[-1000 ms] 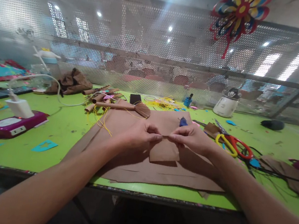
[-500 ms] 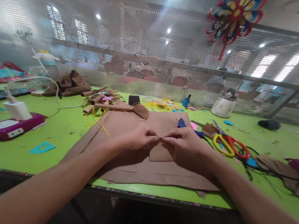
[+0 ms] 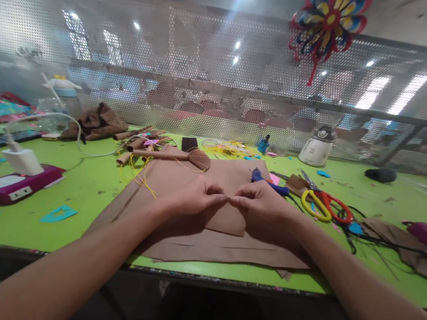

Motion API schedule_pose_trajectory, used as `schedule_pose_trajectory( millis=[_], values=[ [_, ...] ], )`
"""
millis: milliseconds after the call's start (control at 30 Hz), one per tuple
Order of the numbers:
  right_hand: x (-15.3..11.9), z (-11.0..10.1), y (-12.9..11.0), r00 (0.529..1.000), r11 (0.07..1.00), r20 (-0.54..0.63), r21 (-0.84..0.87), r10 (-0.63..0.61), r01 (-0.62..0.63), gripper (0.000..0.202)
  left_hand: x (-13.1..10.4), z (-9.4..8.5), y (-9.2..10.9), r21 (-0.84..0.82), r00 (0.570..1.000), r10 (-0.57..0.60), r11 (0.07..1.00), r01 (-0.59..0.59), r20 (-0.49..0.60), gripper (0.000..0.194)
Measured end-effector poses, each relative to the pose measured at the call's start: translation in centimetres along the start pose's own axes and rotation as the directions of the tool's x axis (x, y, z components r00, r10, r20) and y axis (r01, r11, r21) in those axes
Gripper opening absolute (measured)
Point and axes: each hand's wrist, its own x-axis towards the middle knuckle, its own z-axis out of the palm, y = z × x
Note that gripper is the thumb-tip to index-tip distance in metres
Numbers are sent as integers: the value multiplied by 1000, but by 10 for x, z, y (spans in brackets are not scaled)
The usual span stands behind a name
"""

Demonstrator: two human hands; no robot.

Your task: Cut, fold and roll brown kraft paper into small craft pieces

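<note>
My left hand (image 3: pixel 197 196) and my right hand (image 3: pixel 262 203) meet over the green table, thumb and fingers of each pinched at the top edge of a small piece of brown paper (image 3: pixel 227 223). Their fingertips almost touch. The lower part of this piece hangs or lies below the fingers; I cannot tell if it rests on anything. Under both hands spreads a large brown paper sheet (image 3: pixel 184 249). On its far left part lies a rolled brown paper stick with a pleated fan end (image 3: pixel 198 159). A blue glue gun (image 3: pixel 270 183) lies just beyond my right hand.
Scissors with red and yellow handles (image 3: pixel 321 204) lie to the right, among black cables. On the left sits a purple power strip (image 3: pixel 19 182) with a white charger (image 3: pixel 24 160). Paper rolls (image 3: pixel 139 143), yellow strings (image 3: pixel 235 150) and a white bottle (image 3: pixel 316 146) stand or lie farther back.
The small brown paper has shifted slightly left under the fingers, and more of its lower right part shows. Both hands keep their pinch nearly in place. The view has moved slightly.
</note>
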Motion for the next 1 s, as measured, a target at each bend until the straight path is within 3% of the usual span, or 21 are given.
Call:
schedule_pose_trajectory(
  millis=[167,400,567,733,833,1000],
  values=[
    [11,-8,11,996,999,70,-10,-49,49,31,2,-2,-7,25,997,68,997,-69,31,33],
    [12,-12,17,996,993,84,115,26,-36,18,2,-5,-12,-105,999,-35,994,39,35,35],
    [13,-21,28,977,958,211,286,-26,-36,24,1,-8,-22,-332,994,-97,937,110,54,28],
    [13,-28,30,992,927,66,366,-111,80,33,0,-12,-29,-571,993,-105,812,119,56,19],
    [9,-23,18,976,914,55,365,-209,175,39,0,-10,-25,-653,990,-39,747,120,137,17],
    [2,-9,-2,942,876,-1,366,-336,313,15,-6,-1,-16,-730,945,125,667,146,304,18]
  ],
)
